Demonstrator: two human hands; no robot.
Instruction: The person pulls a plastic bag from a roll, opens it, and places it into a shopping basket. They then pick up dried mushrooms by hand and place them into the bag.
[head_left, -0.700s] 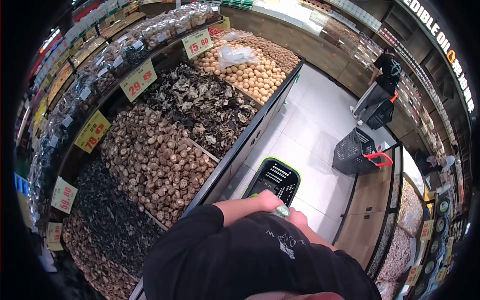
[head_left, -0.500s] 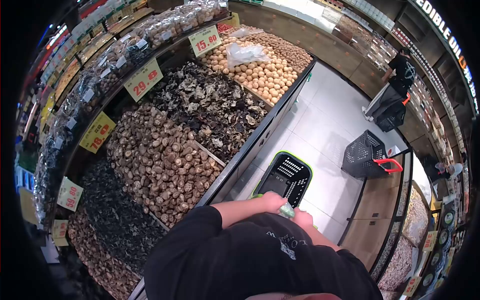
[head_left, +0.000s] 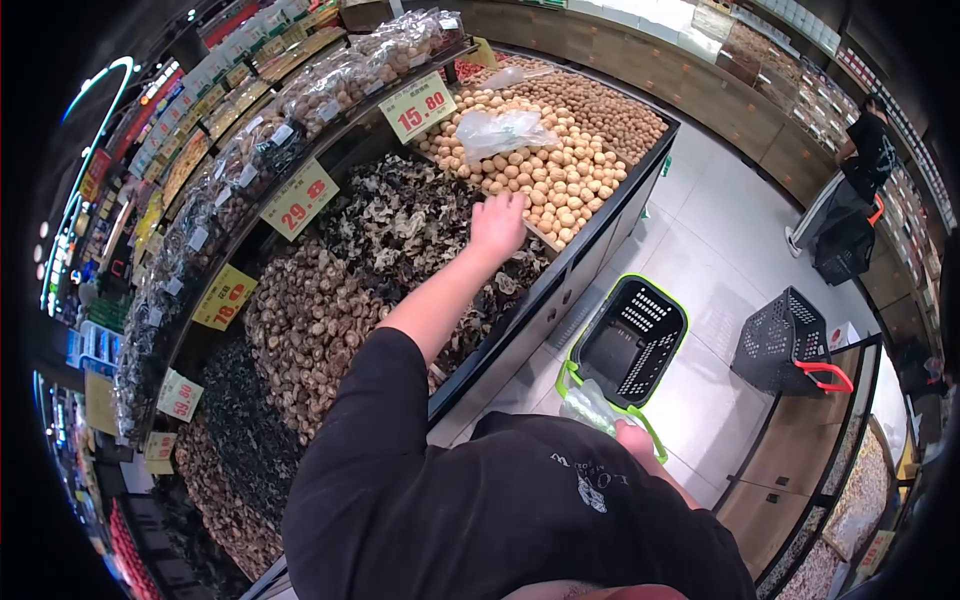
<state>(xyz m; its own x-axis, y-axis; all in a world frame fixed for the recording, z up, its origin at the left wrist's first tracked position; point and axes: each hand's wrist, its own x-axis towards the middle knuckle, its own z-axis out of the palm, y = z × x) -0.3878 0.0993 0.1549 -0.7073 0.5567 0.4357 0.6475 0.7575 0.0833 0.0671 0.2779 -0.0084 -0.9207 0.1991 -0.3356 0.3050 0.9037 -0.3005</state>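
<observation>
My left hand (head_left: 498, 222) reaches out over the bulk bins, fingers apart, at the near edge of the pile of round tan nuts (head_left: 560, 170); it holds nothing. Below it lies dark wood-ear fungus (head_left: 405, 225). My right hand (head_left: 636, 440) stays close to my body, closed on a clear plastic bag (head_left: 592, 405). That bag hangs over the rim of a black shopping basket with green trim (head_left: 630, 345) standing on the floor.
Dried mushrooms (head_left: 310, 320) fill the bin nearer to me. A crumpled plastic bag (head_left: 505, 128) lies on the nuts. Yellow price signs (head_left: 420, 105) stand behind the bins. A second black basket with red handle (head_left: 790, 340) sits to the right. Another person (head_left: 860, 160) stands at far shelves.
My left hand left the bag at my waist and stretched forward up to the nut bin. The right hand kept the bag. The view shifted slightly, so the baskets appear further right.
</observation>
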